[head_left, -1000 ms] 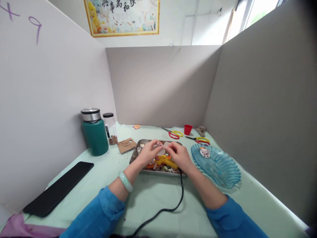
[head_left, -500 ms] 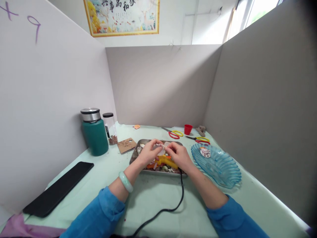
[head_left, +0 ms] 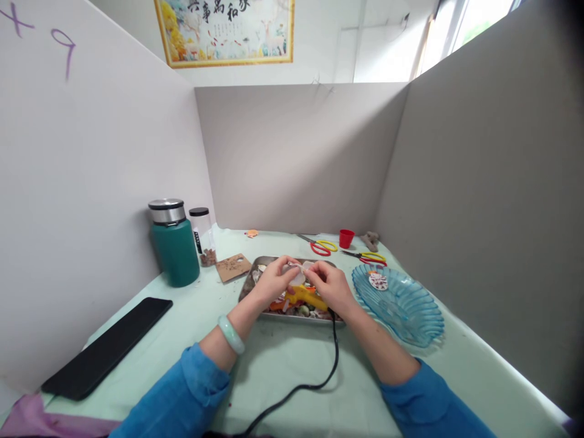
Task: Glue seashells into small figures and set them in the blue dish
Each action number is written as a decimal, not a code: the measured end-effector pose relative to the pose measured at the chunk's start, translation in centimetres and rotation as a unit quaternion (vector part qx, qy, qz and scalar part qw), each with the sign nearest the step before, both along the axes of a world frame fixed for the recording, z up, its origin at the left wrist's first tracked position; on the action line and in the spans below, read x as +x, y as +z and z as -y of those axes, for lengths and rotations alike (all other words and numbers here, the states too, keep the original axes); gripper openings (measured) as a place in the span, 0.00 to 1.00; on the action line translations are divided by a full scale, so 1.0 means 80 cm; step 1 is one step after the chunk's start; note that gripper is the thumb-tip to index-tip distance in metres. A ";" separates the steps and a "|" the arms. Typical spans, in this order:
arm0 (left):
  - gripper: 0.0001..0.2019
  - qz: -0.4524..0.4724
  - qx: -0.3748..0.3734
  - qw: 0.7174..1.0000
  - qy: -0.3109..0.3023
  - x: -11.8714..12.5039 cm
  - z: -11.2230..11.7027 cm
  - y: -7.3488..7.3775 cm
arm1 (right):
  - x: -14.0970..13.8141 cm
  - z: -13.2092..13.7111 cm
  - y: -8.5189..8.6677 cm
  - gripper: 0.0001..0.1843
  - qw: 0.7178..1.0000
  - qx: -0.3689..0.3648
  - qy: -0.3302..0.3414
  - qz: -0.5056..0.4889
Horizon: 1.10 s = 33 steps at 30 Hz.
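Observation:
Both my hands meet above a metal tray (head_left: 249, 285) in the middle of the table. My left hand (head_left: 271, 281) and my right hand (head_left: 331, 286) are closed in a pinch on a small pale shell (head_left: 298, 272) held between them. Under them in the tray lies a yellow glue gun (head_left: 306, 297) with a black cord (head_left: 326, 371) running toward me, among several small shells and orange bits. A green bangle (head_left: 230, 334) is on my left wrist.
A blue glass shell-shaped dish (head_left: 401, 304) with one decorated shell sits right of the tray. Two pairs of scissors (head_left: 322, 246) and a red cup (head_left: 346, 238) lie behind. A green flask (head_left: 174, 243), a small jar (head_left: 202, 236), a cardboard piece (head_left: 233, 267) and a black slab (head_left: 107, 345) stand left. Grey partitions enclose the table.

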<state>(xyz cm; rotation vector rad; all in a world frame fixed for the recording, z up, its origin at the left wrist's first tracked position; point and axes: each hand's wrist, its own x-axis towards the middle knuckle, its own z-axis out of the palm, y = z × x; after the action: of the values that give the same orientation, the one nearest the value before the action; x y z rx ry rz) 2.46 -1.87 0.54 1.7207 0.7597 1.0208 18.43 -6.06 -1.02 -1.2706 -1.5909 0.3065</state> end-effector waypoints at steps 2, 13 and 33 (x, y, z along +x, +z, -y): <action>0.14 -0.001 0.006 1.000 0.003 0.000 -0.001 -0.001 | 0.000 -0.001 -0.001 0.13 1.000 0.000 0.000 -0.005; 0.15 0.007 0.000 1.000 -0.003 -0.002 0.000 0.000 | 0.001 -0.002 0.000 0.13 0.999 -0.009 0.012 -0.031; 0.17 0.018 -0.044 0.999 -0.017 0.001 0.005 0.004 | 0.000 -0.004 -0.001 0.15 0.998 -0.009 0.012 -0.056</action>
<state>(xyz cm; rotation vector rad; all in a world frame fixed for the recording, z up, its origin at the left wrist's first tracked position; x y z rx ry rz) 2.50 -2.23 0.89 1.6310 0.7392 0.9784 18.44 -5.74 -1.11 -1.2262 -1.5118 0.4010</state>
